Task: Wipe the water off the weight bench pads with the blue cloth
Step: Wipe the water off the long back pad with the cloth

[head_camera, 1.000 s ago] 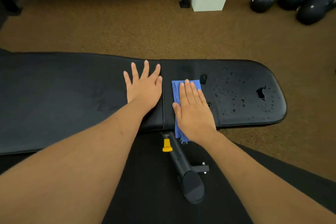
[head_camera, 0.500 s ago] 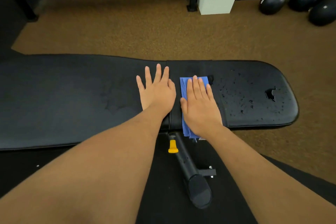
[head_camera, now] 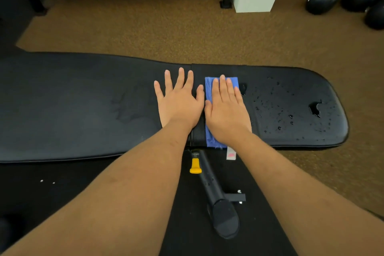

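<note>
Straight fingers (head_camera: 223, 87) of the right hand (head_camera: 227, 114) press flat on the folded blue cloth (head_camera: 209, 87), which lies across the seat pad (head_camera: 291, 81). The left hand (head_camera: 179, 104) lies spread, palm down, holding nothing, on the back pad (head_camera: 72, 106) just left of the cloth. Left of the cloth the padding looks dry bar faint streaks; right of it droplets (head_camera: 278, 110) and a small puddle (head_camera: 315, 108) sit, so that pad seems mostly unwiped.

the blue cloth (head_camera: 209, 89) is folded into a long strip and lies flat across the short seat pad (head_camera: 301, 85), right next to the seam at its left edge. its frayed near end hangs just over the front edge. water (head_camera: 314, 109) sits on that pad as scattered droplets and two small puddles. the long back pad (head_camera: 72, 106) looks matte, with faint damp smears.
</note>
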`<state>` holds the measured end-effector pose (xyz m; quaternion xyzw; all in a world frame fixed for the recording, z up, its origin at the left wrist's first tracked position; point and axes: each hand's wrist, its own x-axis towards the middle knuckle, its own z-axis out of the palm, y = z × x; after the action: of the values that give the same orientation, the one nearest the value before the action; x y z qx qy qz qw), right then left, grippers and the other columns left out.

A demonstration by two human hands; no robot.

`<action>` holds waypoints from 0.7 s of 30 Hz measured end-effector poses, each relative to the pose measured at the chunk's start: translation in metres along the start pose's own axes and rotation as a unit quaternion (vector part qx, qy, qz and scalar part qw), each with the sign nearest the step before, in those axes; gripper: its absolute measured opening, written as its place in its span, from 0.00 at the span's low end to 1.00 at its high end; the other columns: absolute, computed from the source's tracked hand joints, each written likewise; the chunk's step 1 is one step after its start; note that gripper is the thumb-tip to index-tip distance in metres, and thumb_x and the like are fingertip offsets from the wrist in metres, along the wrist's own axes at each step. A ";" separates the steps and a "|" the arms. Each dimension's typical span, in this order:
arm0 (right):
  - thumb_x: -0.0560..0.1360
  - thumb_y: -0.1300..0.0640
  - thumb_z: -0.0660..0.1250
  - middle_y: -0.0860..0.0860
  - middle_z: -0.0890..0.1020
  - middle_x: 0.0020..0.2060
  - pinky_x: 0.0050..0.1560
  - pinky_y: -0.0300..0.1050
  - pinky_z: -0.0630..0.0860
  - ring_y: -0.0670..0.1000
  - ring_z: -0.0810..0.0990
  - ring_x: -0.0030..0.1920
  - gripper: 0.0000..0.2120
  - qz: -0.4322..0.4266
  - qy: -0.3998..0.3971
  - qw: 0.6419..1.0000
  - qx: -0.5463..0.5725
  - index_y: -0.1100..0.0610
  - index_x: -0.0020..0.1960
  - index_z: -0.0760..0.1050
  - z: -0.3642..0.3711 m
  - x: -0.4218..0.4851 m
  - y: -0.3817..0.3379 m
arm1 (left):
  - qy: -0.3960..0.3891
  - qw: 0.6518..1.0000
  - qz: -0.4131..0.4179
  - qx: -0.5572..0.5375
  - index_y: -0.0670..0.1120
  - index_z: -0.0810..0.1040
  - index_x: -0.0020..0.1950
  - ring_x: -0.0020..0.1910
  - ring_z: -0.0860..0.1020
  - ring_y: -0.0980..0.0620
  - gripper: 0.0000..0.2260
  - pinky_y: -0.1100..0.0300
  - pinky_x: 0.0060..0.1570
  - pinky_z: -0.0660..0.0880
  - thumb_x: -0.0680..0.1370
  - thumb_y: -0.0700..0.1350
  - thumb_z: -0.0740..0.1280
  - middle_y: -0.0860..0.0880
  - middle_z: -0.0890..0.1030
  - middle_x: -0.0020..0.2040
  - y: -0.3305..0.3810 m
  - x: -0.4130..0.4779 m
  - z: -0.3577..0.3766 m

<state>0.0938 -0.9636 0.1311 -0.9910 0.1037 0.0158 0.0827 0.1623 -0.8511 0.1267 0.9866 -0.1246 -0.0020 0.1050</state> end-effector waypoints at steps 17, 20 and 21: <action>0.84 0.44 0.42 0.56 0.42 0.80 0.79 0.51 0.40 0.52 0.39 0.80 0.31 -0.005 0.013 1.000 0.009 0.60 0.81 0.40 -0.002 0.019 0.023 | -0.003 1.000 0.004 0.012 0.57 0.48 0.82 0.81 0.40 0.46 0.32 0.40 0.78 0.41 0.81 0.69 0.39 0.55 0.49 0.83 -0.002 -0.002 -0.001; 0.84 0.44 0.41 0.57 0.43 0.80 0.79 0.52 0.40 0.53 0.39 0.80 0.31 0.026 0.012 1.000 0.002 0.61 0.80 0.40 -0.005 0.076 0.026 | -0.002 1.000 -0.001 0.010 0.58 0.49 0.82 0.81 0.39 0.47 0.33 0.40 0.78 0.40 0.80 0.70 0.39 0.55 0.48 0.83 -0.001 -0.001 0.000; 0.84 0.45 0.41 0.57 0.43 0.80 0.79 0.52 0.40 0.53 0.40 0.80 0.31 0.029 0.010 1.000 -0.002 0.62 0.80 0.40 -0.004 0.085 0.027 | -0.001 1.000 -0.001 0.012 0.58 0.49 0.82 0.81 0.39 0.47 0.33 0.40 0.78 0.40 0.80 0.70 0.39 0.55 0.48 0.83 -0.001 -0.001 0.000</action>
<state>0.1716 -1.0076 0.1261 -0.9878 0.1333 0.0088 0.0794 0.1616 -0.8494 0.1266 0.9880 -0.1234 -0.0017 0.0934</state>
